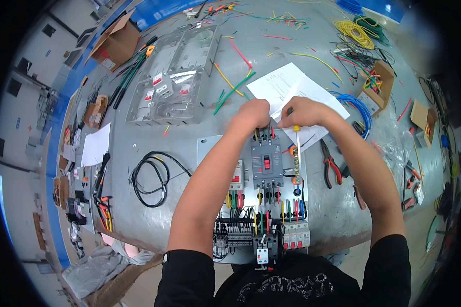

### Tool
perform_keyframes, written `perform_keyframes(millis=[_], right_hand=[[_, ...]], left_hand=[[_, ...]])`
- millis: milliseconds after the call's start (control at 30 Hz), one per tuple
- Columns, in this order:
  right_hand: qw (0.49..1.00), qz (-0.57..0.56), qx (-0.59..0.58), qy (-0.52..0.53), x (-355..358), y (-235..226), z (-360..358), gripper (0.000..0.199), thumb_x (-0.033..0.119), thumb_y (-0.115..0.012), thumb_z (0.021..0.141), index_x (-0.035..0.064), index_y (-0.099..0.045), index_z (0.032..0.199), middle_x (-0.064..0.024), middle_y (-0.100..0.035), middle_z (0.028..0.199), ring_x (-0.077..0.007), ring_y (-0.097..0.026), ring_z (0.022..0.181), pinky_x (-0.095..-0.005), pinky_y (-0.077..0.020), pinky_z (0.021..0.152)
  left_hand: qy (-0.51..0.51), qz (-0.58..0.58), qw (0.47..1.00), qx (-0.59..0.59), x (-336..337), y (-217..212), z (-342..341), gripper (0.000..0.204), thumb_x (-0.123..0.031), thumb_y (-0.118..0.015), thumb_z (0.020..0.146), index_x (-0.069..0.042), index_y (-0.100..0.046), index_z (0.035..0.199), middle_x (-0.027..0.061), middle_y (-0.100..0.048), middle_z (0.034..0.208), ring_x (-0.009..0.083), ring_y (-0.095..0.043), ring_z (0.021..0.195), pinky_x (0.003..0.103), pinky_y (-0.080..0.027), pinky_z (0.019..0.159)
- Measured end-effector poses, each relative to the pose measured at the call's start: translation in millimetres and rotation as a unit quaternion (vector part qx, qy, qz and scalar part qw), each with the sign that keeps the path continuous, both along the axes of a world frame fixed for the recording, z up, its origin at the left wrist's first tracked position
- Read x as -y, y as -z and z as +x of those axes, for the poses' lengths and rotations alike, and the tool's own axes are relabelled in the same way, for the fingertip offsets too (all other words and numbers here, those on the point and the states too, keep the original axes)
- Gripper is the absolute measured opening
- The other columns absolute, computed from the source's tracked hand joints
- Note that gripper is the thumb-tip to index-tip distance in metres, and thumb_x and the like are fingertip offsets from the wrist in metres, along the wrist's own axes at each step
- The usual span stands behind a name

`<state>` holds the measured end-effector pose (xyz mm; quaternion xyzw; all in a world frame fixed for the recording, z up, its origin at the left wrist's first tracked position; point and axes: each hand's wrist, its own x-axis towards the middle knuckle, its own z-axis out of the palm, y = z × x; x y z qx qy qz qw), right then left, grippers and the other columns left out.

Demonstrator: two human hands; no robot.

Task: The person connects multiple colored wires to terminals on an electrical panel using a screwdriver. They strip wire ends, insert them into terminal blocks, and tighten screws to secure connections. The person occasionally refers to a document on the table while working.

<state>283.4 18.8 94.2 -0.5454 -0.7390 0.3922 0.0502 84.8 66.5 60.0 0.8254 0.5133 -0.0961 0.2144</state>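
In front of me lies a metal mounting plate [205, 146] with a grey moulded-case circuit breaker [266, 163] on it, its switch red. Short coloured wires [273, 133] stick out at the breaker's far end. My left hand [254, 113] is curled closed just over them; what its fingers pinch is hidden. My right hand [305, 112] is closed round a screwdriver [296, 129] with a yellow handle part, its shaft pointing toward me above a brass terminal bar [296, 163]. The right fingertips are near the left hand. Printed paper sheets [292, 84] lie beyond both hands.
Red-handled pliers [331, 166] and a blue wire coil [361, 110] are at the right. Smaller breakers [296, 236] fill the plate's near end. To the left lie a black cable coil [149, 179] and a clear plastic meter box [171, 77]. Wire offcuts are scattered on the far side.
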Motion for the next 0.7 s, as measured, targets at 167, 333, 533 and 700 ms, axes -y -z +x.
perform_keyframes(millis=[167, 333, 533, 700], right_hand=[[0.993, -0.109, 0.046, 0.003, -9, 14, -27, 0.030, 0.038, -0.087, 0.083, 0.0088, -0.081, 0.086, -0.0017, -0.065, 0.070, -0.0130, -0.060, 0.066, -0.0292, -0.0422, 0.051], [0.982, -0.185, -0.003, 0.040, -13, 28, -22, 0.030, 0.039, -0.090, 0.081, 0.0111, -0.081, 0.089, -0.0027, -0.068, 0.074, -0.0183, -0.066, 0.065, -0.0326, -0.0543, 0.053], [0.977, -0.202, 0.042, 0.051, -8, 11, -39, 0.026, 0.035, -0.085, 0.086, 0.0097, -0.081, 0.090, -0.0009, -0.070, 0.085, -0.0133, -0.065, 0.071, -0.0305, -0.0606, 0.059], [0.992, -0.116, -0.008, 0.054, -5, -8, -14, 0.043, 0.046, -0.088, 0.083, 0.0036, -0.079, 0.086, -0.0024, -0.068, 0.075, -0.0143, -0.066, 0.067, -0.0294, -0.0550, 0.055]], left_hand=[[-0.048, -0.041, 0.995, 0.076, -3, 5, -13, 0.025, -0.012, -0.071, 0.079, 0.000, -0.081, 0.100, 0.0228, -0.078, 0.107, 0.0378, -0.077, 0.100, 0.044, -0.062, 0.090], [-0.148, -0.133, 0.947, 0.250, -6, 15, -25, 0.017, -0.011, -0.075, 0.083, 0.000, -0.080, 0.096, 0.0126, -0.078, 0.086, 0.0207, -0.075, 0.070, 0.034, -0.062, 0.066], [-0.270, -0.201, 0.831, 0.442, -3, 0, -45, 0.018, -0.010, -0.070, 0.095, 0.003, -0.078, 0.104, 0.0089, -0.076, 0.094, 0.0174, -0.076, 0.079, 0.030, -0.065, 0.071], [-0.288, -0.255, 0.739, 0.553, 15, -27, -74, 0.022, -0.009, -0.070, 0.099, 0.005, -0.074, 0.117, 0.0091, -0.074, 0.106, 0.0178, -0.076, 0.092, 0.029, -0.065, 0.079]])
